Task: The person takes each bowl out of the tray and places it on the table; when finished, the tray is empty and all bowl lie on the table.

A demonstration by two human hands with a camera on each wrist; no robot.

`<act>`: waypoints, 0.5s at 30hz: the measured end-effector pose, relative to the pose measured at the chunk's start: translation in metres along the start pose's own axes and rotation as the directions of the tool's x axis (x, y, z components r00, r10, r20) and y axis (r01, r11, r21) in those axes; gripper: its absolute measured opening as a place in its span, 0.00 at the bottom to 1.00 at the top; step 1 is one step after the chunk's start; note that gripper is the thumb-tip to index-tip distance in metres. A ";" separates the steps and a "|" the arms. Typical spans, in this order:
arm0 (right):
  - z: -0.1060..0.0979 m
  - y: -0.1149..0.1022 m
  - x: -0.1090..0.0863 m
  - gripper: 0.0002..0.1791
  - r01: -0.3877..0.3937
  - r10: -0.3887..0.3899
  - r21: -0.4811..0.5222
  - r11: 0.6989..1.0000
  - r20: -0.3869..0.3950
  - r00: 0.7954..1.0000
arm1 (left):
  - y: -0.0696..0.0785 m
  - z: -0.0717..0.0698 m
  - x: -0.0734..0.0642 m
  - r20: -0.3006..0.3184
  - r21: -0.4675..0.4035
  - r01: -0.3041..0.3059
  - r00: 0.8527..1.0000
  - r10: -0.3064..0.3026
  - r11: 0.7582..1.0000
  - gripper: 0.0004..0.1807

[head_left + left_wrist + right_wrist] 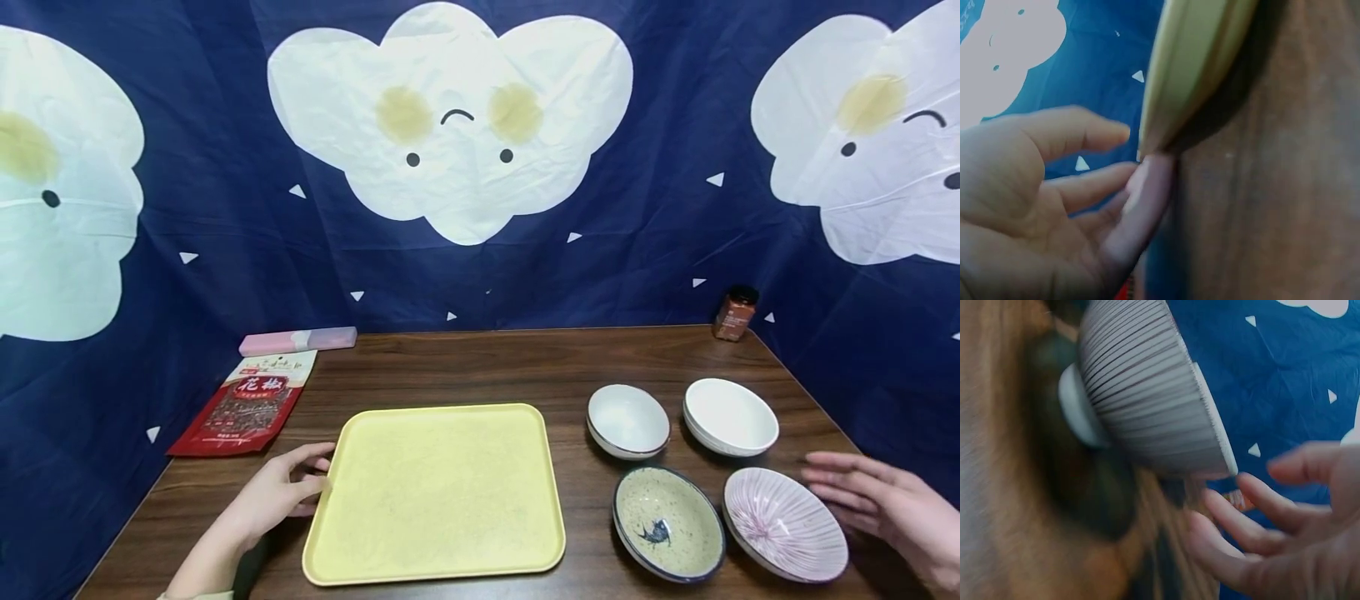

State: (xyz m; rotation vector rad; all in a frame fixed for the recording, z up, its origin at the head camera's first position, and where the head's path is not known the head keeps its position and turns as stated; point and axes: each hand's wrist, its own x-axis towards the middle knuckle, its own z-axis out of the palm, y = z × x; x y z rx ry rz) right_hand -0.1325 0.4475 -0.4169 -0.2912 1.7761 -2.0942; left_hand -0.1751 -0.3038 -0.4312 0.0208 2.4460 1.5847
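Note:
At the left edge of a yellow rectangular tray is my left hand. The left wrist view has one fingertip against the tray's rim, while the other fingers are spread and loosely bent. My right hand is just right of a bowl with purple radiating stripes, fingers apart and directed toward its rim. Up close, the right fingers lie near the bowl's ribbed outer side without gripping it; whether a fingertip touches cannot be told.
Left of the striped bowl sits a speckled green bowl. Behind them are a white bowl with a dark rim and a plain white bowl. A red spice packet, a pink case and a dark-lidded jar lie farther back.

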 end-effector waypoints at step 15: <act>0.080 -0.082 0.097 0.16 0.194 -0.291 -0.553 0.810 -0.092 0.952 | 0.065 -0.006 0.071 -0.077 0.467 -0.297 0.925 0.373 0.833 0.20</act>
